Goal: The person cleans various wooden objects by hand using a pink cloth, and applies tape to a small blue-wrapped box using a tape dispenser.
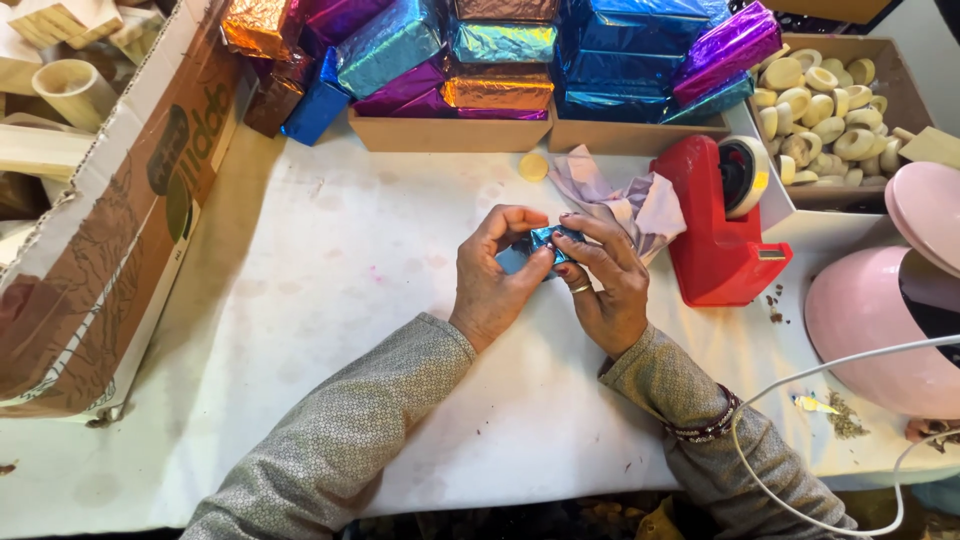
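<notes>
at centre frame, the left hand [495,275] and right hand [605,275] pinched a small blue foil-wrapped piece [545,243] between closed fingers, left of the red tape dispenser [715,235].

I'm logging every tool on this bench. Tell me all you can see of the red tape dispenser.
The red tape dispenser is a heavy-looking, glossy plastic desk type. A roll of tape with a pale rim sits on edge in its cradle at the far end, and the cutter end points toward the person. It stands upright on the white table cover, right of the right hand. Crumpled lilac foil lies against its left side; neither hand touches it.
</notes>
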